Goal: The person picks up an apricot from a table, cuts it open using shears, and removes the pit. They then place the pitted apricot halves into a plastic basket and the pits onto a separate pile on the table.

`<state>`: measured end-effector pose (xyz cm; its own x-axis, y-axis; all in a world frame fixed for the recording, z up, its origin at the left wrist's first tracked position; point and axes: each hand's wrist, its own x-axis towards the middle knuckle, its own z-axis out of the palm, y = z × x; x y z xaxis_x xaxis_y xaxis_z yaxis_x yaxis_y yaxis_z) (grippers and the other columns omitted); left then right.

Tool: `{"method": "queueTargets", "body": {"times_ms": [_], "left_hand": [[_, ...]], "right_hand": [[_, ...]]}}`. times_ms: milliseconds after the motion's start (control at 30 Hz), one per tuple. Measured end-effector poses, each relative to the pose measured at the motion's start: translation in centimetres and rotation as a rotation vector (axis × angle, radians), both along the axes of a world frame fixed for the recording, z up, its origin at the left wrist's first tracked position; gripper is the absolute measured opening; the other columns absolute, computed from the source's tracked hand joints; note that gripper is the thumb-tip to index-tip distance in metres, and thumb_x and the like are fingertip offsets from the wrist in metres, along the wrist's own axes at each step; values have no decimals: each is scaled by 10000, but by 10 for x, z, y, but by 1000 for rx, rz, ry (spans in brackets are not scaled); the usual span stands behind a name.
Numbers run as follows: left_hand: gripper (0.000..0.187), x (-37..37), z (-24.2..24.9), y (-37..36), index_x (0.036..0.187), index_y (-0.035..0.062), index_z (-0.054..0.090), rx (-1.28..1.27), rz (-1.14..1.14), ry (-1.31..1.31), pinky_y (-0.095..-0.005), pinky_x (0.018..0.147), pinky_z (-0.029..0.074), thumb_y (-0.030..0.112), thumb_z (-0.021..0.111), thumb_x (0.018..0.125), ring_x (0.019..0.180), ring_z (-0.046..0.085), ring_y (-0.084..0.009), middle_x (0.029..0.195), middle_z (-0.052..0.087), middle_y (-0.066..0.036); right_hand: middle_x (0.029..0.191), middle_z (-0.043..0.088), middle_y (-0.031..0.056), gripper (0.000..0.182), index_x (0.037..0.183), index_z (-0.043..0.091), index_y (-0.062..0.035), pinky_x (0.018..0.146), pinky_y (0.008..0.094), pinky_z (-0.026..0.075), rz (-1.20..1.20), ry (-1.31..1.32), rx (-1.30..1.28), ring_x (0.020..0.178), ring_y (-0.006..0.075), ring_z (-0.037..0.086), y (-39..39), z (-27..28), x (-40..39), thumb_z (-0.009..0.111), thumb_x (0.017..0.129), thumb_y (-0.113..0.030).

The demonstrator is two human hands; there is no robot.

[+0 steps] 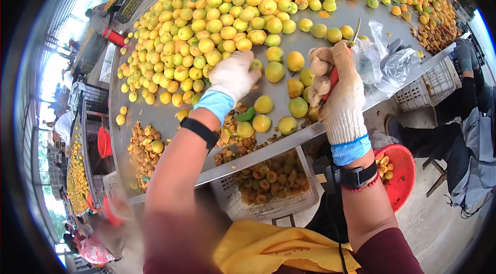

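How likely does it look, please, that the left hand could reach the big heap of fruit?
Probably yes: the left hand is at the edge of the heap, with nothing apparent in between.

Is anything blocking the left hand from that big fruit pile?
Nothing visible: the left hand is at the near edge of the fruit pile. The right hand, gripping a red-handled tool, is off to one side.

White gloves (343, 106) — blue cuffs (351, 151); maroon sleeves (388, 254)

Bright daylight, openings (77, 9) at frame left blown out, highlights on plastic bag (399, 66). Strong fisheye bend, black corners, blue fringing. Left sleeve (178, 245) is blurred.
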<state>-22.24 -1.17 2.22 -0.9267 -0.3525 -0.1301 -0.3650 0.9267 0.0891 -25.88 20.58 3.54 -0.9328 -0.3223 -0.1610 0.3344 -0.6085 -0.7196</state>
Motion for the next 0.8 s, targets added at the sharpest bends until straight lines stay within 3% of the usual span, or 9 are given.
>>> {"method": "queueTargets", "body": {"times_ms": [133,200,267,333,400,467,567,700,800], "left_hand": [[366,-33,7,-13,1233,102,669,61,-75,333,-479,926,524,328,572,962,1099,662,-370,1124,704,-200],[401,-64,17,-5,1310,119,655,34,-103,262,-456,979,515,326,535,987,1158,650,-361,1197,692,-211],[399,-95,11,2,1352,128,634,-44,-254,-62,-459,1029,502,297,501,1016,1209,634,-360,1285,665,-209],[405,-112,-1,9,1402,146,596,-62,-187,-223,-474,1055,497,272,465,1040,1249,618,-362,1383,621,-183],[414,-127,-21,1,1433,162,561,-11,-87,-259,-492,1071,487,270,446,1050,1278,603,-367,1460,571,-154],[438,-118,2,13,1463,177,525,-48,-133,-339,-488,1069,491,208,471,1030,1304,588,-360,1473,554,-140],[486,-96,5,19,1385,157,552,-181,-285,-274,-466,1010,535,36,584,916,1275,605,-353,1384,580,-133],[505,-57,12,10,1384,175,530,-154,-430,-328,-479,917,559,101,650,899,1176,650,-345,1327,583,-139],[519,-31,5,10,1382,175,528,-146,-323,-256,-489,897,557,181,692,890,1136,666,-351,1332,586,-146]], "right_hand": [[779,683,60,456,993,672,-24,352,272,424,25,-39,-1,420,113,504,2,-2,4,543,1062,-456],[778,682,58,455,993,674,-30,352,272,424,11,-22,22,417,112,501,-2,-2,2,540,1063,-459],[775,682,57,450,1002,680,-37,353,276,426,38,-60,9,417,114,501,-2,-3,1,543,1062,-461],[776,687,60,442,1005,684,-39,355,278,431,42,-68,-2,418,118,506,-3,-1,2,550,1059,-457],[716,671,-20,404,979,694,-46,336,262,337,1,-121,-11,414,74,430,-6,2,1,603,1033,-437],[716,672,-20,409,981,693,-46,335,262,337,-11,-127,0,413,73,429,-5,2,0,602,1033,-441],[715,670,-20,416,984,689,-46,336,262,343,-19,-117,-1,415,71,432,-6,4,-4,602,1032,-450],[725,664,-16,417,987,679,-45,338,263,357,-12,-92,-30,424,67,446,-5,5,0,600,1033,-452],[746,666,-12,410,984,675,-46,340,264,359,-13,-74,-55,430,67,453,-2,2,0,599,1036,-445]]}}
